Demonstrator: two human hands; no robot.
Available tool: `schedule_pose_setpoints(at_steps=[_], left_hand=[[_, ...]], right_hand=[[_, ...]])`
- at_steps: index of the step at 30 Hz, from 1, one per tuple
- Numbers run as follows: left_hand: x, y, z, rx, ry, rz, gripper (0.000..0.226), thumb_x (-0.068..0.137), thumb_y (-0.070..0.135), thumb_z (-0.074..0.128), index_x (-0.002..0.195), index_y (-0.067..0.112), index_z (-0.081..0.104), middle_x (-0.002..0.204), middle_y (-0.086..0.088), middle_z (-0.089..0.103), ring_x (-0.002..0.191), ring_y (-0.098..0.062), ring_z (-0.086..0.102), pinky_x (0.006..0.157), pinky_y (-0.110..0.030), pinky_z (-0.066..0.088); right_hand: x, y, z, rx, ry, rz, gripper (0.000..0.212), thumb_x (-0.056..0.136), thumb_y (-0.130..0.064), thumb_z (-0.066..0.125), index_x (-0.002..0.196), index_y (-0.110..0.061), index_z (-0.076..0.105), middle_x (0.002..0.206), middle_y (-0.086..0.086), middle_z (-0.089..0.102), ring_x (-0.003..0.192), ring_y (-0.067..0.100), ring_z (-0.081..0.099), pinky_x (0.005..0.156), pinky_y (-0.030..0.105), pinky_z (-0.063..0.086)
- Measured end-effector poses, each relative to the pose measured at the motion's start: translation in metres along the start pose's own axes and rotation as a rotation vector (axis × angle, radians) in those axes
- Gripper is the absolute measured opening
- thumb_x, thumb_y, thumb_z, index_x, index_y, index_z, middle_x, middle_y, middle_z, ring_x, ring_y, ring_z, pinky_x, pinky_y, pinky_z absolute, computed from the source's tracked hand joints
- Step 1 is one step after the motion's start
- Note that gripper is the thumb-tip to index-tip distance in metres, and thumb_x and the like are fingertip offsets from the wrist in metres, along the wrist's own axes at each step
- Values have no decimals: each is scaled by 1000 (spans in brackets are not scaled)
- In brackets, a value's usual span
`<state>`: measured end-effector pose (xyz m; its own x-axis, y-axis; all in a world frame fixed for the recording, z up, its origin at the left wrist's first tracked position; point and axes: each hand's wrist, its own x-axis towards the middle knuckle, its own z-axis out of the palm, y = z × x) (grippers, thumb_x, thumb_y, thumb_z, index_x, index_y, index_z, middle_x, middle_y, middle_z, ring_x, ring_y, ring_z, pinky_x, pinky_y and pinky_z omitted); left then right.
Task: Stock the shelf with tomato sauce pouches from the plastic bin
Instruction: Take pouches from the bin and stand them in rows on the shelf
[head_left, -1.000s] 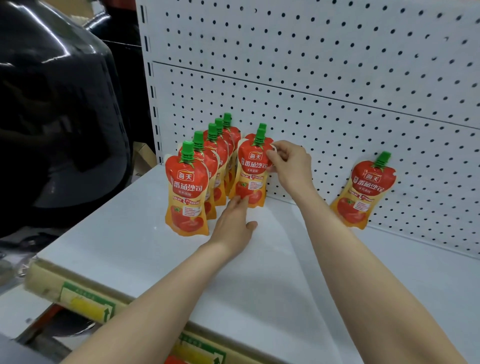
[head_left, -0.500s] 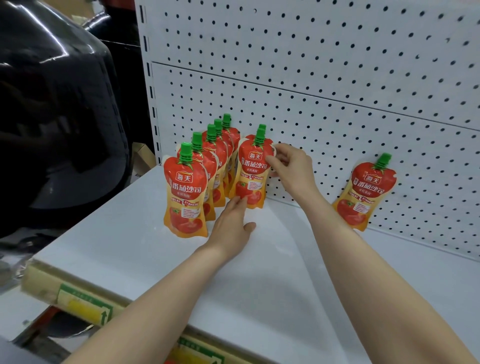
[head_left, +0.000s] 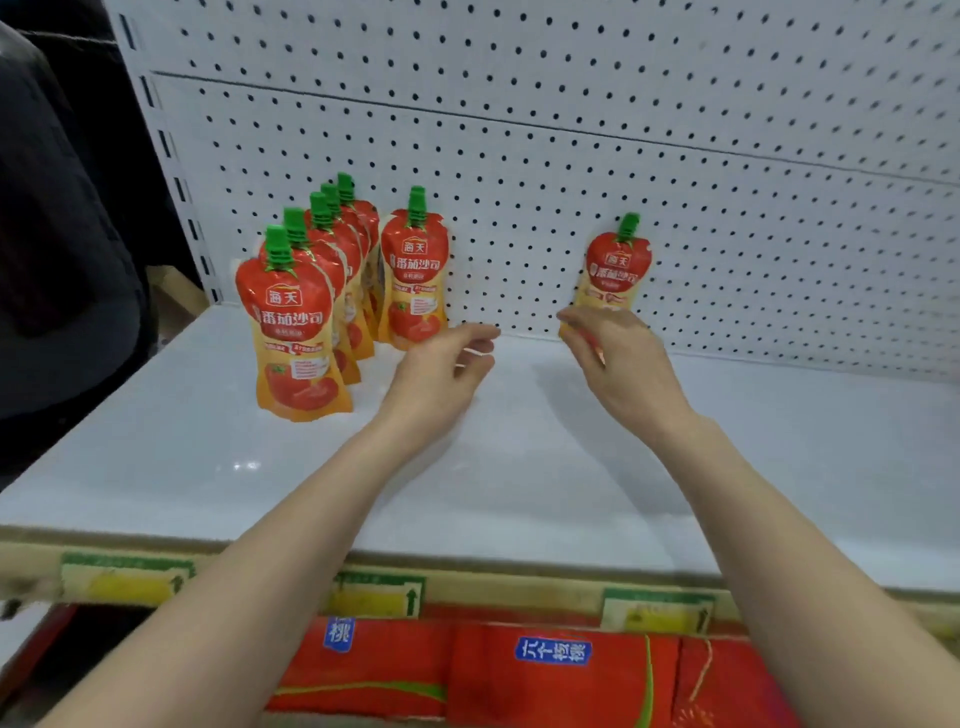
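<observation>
While the right hand (head_left: 621, 364) touches the leaning pouch (head_left: 615, 270) (fingers loose), the left hand (head_left: 441, 374) hovers

Two bare forearms and the person's hands, the left hand (head_left: 441, 364) and the right hand (head_left: 618, 358), fill the frame: no sleeves, gloves, rings, watch or bracelet visible. Fingernails appear short and unpainted; fine detail is blurred.

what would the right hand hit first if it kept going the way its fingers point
Most likely the lone tomato sauce pouch leaning on the pegboard back panel. The right hand reaches toward its lower part and already overlaps it; whether they touch is unclear from this view.
</observation>
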<state>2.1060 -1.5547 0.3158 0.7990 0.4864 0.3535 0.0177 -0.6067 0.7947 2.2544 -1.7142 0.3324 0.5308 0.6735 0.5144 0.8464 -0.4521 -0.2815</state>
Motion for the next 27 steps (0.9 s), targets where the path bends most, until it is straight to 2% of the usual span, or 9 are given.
schedule_pose_setpoints(at_steps=[3,6,9,14,17,19,25,27], left_hand=[[-21,23,16,-66,-63,80,30,94,14,58,123,21,63,110,6,68,97,-8,64,89,-22,51],[-44,47,37,-146,-145,158,29,94,16,58,122,24,63,109,9,67,96,-3,63,88,-21,51],[-67,70,64,-223,-235,237,30,94,15,58,122,23,63,108,11,67,94,0,63,87,-19,52],[-107,102,118,-351,-359,369,29,91,7,58,118,17,65,107,4,68,92,-5,64,85,-18,51],[-137,111,155,-390,-469,380,29,90,6,58,116,17,66,106,5,68,94,-5,64,85,-20,51],[-158,111,182,-376,-563,387,30,91,8,58,117,20,65,106,7,68,95,-3,62,86,-19,51],[-216,86,273,-266,-873,334,33,93,11,58,123,24,62,111,6,63,101,-5,60,90,-27,52],[-233,75,308,-208,-972,283,35,93,12,57,125,25,60,115,7,62,103,-5,59,93,-28,50]], right_hand=[[-53,6,-21,-44,39,92,30,100,-27,53,128,-20,62,120,2,69,111,25,57,90,36,44],[-107,13,-44,-89,104,184,30,101,-26,52,128,-20,63,121,-2,69,114,23,57,94,36,46],[-164,23,-65,-164,216,267,27,100,-21,55,125,-16,65,113,1,71,107,26,59,88,35,45],[-259,41,-96,-277,399,438,26,99,-15,54,123,-14,64,105,3,69,97,24,57,83,32,43],[-311,56,-102,-318,470,540,24,99,-13,52,121,-9,62,107,9,67,97,29,59,87,39,45],[-345,65,-100,-324,463,626,24,99,-12,52,121,-9,61,107,10,65,98,29,58,87,42,46],[-448,98,-70,-257,344,995,27,98,-13,53,123,-16,60,105,-1,64,95,19,59,78,31,43],[-486,116,-54,-209,285,1119,29,96,-12,54,125,-17,58,109,0,65,95,20,62,77,34,49]])
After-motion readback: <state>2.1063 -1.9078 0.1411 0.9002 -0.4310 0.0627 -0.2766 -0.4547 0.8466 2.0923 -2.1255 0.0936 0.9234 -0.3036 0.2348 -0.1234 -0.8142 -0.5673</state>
